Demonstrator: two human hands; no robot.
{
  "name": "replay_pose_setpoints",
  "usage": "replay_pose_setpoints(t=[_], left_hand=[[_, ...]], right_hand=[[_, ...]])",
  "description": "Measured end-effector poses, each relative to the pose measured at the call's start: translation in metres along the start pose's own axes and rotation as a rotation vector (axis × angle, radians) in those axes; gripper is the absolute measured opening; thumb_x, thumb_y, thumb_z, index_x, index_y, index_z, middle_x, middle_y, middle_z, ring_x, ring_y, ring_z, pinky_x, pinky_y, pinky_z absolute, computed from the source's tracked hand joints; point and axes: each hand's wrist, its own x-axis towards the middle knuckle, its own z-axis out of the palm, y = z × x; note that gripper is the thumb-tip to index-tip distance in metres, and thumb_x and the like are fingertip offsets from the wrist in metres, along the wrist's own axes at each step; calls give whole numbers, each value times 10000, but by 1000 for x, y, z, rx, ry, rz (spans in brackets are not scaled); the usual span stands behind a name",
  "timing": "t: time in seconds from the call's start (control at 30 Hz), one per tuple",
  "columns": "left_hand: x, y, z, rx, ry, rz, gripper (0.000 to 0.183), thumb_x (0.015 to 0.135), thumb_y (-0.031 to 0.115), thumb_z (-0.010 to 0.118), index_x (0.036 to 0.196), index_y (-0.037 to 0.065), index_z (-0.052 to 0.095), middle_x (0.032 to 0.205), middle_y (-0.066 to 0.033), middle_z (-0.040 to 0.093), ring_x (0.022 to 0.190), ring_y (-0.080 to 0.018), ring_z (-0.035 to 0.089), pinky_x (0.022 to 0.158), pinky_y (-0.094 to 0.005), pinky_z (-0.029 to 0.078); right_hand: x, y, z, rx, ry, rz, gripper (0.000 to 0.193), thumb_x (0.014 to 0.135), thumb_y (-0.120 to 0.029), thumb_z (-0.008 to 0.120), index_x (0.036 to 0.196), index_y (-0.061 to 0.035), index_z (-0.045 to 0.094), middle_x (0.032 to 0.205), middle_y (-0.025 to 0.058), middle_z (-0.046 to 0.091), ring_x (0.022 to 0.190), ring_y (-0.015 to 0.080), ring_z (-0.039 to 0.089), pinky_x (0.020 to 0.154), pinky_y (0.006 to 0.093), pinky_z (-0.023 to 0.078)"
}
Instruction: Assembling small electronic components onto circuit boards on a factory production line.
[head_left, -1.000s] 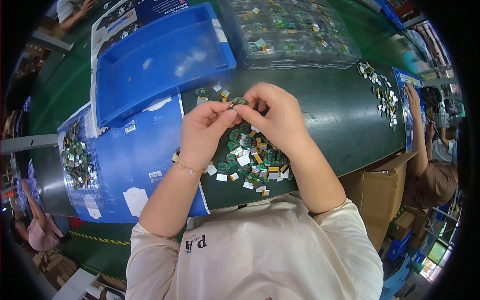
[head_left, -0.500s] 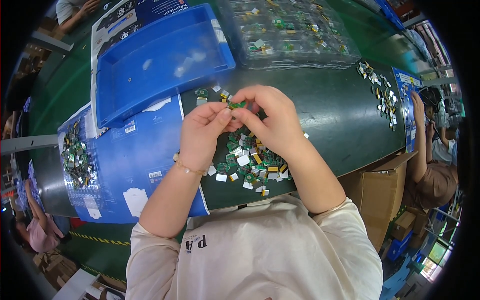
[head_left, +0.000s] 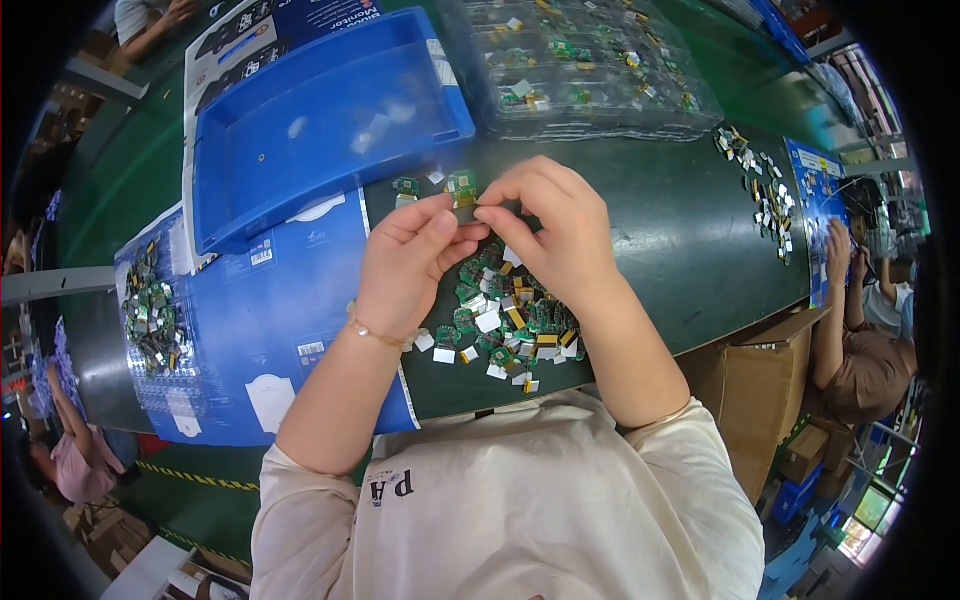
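Note:
Between my hands a small green circuit board (head_left: 461, 186) stands upright, with a yellowish strip along its lower part. My left hand (head_left: 400, 262) is closed on its lower left side, the thumb bent over the fingers. At the lower right edge, my right hand (head_left: 565, 228) pinches with thumb and forefinger. The exact contact under the fingertips is partly hidden. Below my hands lies a loose pile of similar boards (head_left: 510, 322) with white and yellow flat parts. Another board (head_left: 405, 187) rests just beyond my left fingers.
A blue plastic tray (head_left: 225, 205) stands at the far left on printed blue sheets (head_left: 300, 385). Stacked clear trays (head_left: 600, 125) with boards are at the back. More boards lie left (head_left: 152, 310) and right (head_left: 770, 195). A cardboard box (head_left: 755, 390) stands right; other people work around.
The board has turned from lying flat in my fingertips to upright, showing more of its face. My right hand has shifted slightly right, and my fingers cover less of the board.

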Motion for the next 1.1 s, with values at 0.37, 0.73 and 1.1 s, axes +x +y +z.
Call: replay_pose_setpoints(t=[0.37,0.73,1.1], left_hand=[[-3,-4,4,335,98,145,154,869,29,621,1013,-22,612,961,-114,662,885,-206,665,764,-267,536],[1,-1,-1,-14,18,55,191,907,58,568,1096,29,568,1040,-94,643,929,-200,650,797,-275,538],[-1,-6,-4,-103,27,73,214,904,68,576,1116,47,602,1072,-81,642,934,-187,646,811,-299,553]], right_hand=[[-1,4,-1,-83,-81,-31,128,719,-54,685,785,-65,577,770,65,592,728,271,575,652,356,460],[-2,-1,-2,-54,-4,-65,151,684,-70,713,788,-95,606,795,42,604,734,235,579,656,343,449],[-3,-1,4,-190,106,-242,312,597,-111,773,901,-147,714,856,-32,650,707,170,565,621,281,450]])
